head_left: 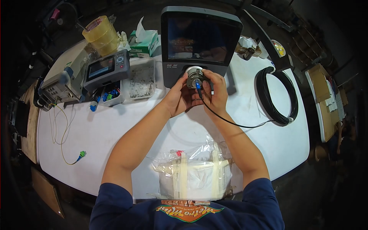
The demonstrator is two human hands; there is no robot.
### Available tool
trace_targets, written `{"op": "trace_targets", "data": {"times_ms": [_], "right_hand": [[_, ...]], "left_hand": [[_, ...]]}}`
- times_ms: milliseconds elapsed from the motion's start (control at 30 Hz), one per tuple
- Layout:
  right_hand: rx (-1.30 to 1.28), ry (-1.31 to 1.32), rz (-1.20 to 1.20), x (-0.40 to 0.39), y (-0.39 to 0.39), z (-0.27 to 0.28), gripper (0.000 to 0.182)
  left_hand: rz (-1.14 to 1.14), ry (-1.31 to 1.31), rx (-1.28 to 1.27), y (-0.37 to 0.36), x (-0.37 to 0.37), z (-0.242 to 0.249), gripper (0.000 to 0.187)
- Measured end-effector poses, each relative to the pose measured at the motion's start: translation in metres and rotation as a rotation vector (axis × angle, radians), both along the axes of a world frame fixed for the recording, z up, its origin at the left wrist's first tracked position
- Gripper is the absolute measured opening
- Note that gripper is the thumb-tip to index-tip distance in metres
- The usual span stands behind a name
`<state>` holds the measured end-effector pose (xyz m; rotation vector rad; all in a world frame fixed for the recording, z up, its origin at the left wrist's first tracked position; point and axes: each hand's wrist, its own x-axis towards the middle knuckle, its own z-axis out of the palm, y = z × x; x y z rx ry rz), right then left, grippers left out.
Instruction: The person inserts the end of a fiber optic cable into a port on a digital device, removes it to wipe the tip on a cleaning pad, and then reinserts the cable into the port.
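A dark device with a large black screen [199, 38] stands upright at the back middle. On its front is a round metal fitting [194, 78], and a blue connector [197, 84] on a black cable sits at it. My left hand [179, 96] is closed round the fitting's left side, thumb on its edge. At the right side, my right hand [216, 90] grips the same fitting with bent fingers. The cable runs from the connector to a black cable coil [262, 92] on the right of the white table [142, 126].
Left: a handheld tester [107, 70], a bin of connectors [111, 96], a clear tray of scraps [142, 82], tape rolls [100, 34], a tissue box [143, 44] and a yellow fibre with green connector [82, 154]. A plastic-wrapped package [195, 178] lies near my body.
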<state>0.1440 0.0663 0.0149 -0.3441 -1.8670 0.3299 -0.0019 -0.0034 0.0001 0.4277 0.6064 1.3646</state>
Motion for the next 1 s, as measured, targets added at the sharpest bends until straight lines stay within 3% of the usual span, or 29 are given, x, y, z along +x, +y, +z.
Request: {"op": "trace_targets", "data": {"times_ms": [400, 1000], "right_hand": [[0.037, -0.074, -0.009, 0.000, 0.003, 0.003, 0.035], [0.043, 0.013, 0.035, -0.006, 0.002, -0.003, 0.034]], "left_hand": [[0.008, 0.105, -0.058, 0.003, 0.003, 0.009, 0.071], [0.015, 0.067, -0.046, 0.002, -0.002, 0.002, 0.064]]}}
